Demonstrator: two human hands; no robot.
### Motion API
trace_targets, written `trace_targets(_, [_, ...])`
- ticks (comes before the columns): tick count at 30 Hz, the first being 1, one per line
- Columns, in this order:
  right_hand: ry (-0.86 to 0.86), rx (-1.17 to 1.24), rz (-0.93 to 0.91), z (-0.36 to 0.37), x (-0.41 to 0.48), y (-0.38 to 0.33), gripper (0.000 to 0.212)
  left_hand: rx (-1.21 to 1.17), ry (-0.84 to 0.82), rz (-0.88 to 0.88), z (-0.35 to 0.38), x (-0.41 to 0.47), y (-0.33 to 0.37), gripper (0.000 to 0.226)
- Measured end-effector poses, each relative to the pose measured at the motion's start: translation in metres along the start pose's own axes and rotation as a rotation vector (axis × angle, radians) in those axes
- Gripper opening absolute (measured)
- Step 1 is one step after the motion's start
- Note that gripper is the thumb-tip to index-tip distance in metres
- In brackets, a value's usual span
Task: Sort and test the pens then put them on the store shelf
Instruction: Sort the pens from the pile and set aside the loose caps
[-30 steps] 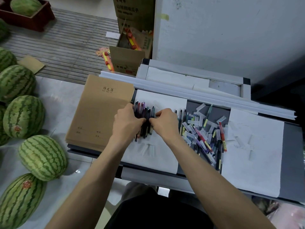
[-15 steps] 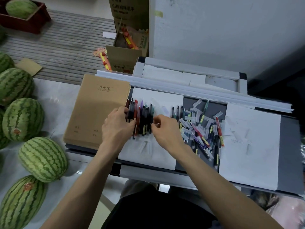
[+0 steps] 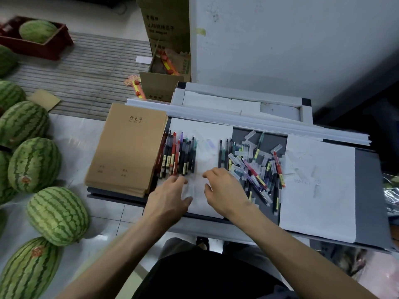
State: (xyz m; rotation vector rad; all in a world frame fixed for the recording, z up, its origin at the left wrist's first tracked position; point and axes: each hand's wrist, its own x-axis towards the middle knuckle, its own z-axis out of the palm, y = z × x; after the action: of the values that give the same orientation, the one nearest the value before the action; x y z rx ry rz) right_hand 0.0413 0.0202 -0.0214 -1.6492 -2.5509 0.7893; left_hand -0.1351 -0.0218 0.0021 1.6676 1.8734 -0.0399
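Observation:
A tidy row of pens [image 3: 179, 155], red, black and purple, lies side by side on a white sheet of paper [image 3: 207, 130] next to a brown notebook stack. A loose heap of pens and clear caps [image 3: 254, 167] is spread on the grey table to the right. A few dark pens [image 3: 225, 151] lie between the two groups. My left hand [image 3: 170, 201] hovers just below the row's near ends, fingers relaxed, holding nothing. My right hand [image 3: 224, 190] hovers over the paper beside the heap, fingers loosely bent and empty.
The brown notebook stack [image 3: 127, 147] lies at the table's left end. A second white sheet [image 3: 317, 186] covers the right part. Several watermelons [image 3: 58, 214] lie on the floor to the left. Cardboard boxes [image 3: 164, 83] stand behind the table against a white wall.
Both hands have let go of the pen row and drawn back toward me. The pens now lie lined up and uncovered.

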Motion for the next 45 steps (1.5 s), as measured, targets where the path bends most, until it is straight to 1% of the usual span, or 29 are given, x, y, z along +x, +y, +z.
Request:
trace_targets(4, [0.032,-0.026,0.065,-0.001,-0.01,0.006,0.028,0.024,0.021,-0.007,0.014,0.001,0.008,0.051])
trace_targets(7, [0.055,-0.024,0.112,-0.006,-0.007,0.008,0.027,0.003,0.038,0.004,0.021,0.006,0.009,0.045])
trace_targets(9, [0.066,-0.028,0.131,-0.013,0.002,0.006,0.03,-0.004,0.048,0.002,0.024,0.008,0.009,0.038])
trace_targets(12, [0.041,-0.104,0.141,-0.021,0.022,-0.004,0.036,-0.006,0.054,-0.018,0.026,0.011,0.01,0.036])
trace_targets(15, [0.016,-0.165,0.159,-0.021,0.037,-0.015,0.034,-0.001,0.039,-0.025,0.026,0.014,0.01,0.037])
trace_targets(19, [-0.032,-0.207,0.196,-0.017,0.045,-0.021,0.039,0.019,0.051,-0.026,0.026,0.014,0.006,0.028])
trace_targets(22, [-0.053,-0.201,0.19,-0.012,0.045,-0.02,0.04,0.004,0.058,-0.035,0.027,0.013,0.001,0.026])
trace_targets(29, [-0.064,-0.179,0.168,-0.009,0.046,-0.017,0.028,-0.031,0.068,-0.051,0.025,0.015,0.0,0.021])
trace_targets(37, [-0.03,-0.087,0.148,-0.004,0.044,-0.005,0.022,-0.043,0.115,-0.069,0.019,0.015,-0.008,0.024])
trace_targets(45, [-0.001,-0.076,0.097,0.008,0.035,0.002,0.02,0.061,0.156,-0.07,0.015,0.012,-0.006,0.024])
